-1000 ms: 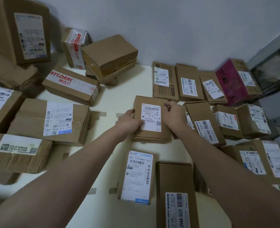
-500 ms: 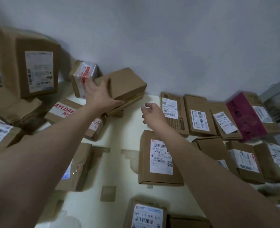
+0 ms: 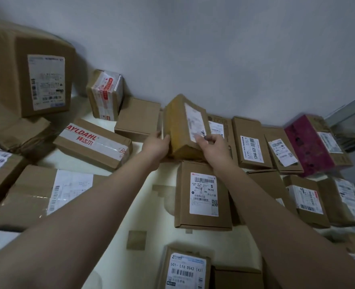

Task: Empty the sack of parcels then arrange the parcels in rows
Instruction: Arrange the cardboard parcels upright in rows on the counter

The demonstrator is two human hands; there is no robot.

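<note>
Both my hands hold a brown taped parcel (image 3: 180, 128) tilted on its edge just above the floor near the wall. My left hand (image 3: 156, 143) grips its left side. My right hand (image 3: 211, 146) grips its lower right corner, fingers over the white label. Right of it runs a row of flat parcels: a brown box (image 3: 251, 142), another brown box (image 3: 283, 151) and a magenta box (image 3: 310, 142). A labelled flat parcel (image 3: 202, 195) lies just below my hands. No sack is in view.
A loose pile sits at left: a large upright box (image 3: 32, 71), a red-taped box (image 3: 105, 94), a box printed AYLDAHL (image 3: 93, 142), a plain flat box (image 3: 138, 119). More parcels (image 3: 306, 197) lie at right, another (image 3: 185, 270) at the bottom. The white wall (image 3: 193, 49) stands behind.
My hands left the labelled flat parcel on the floor and reached to the pile by the wall. They now hold the brown taped parcel, lifted off the pile and moved right toward the row.
</note>
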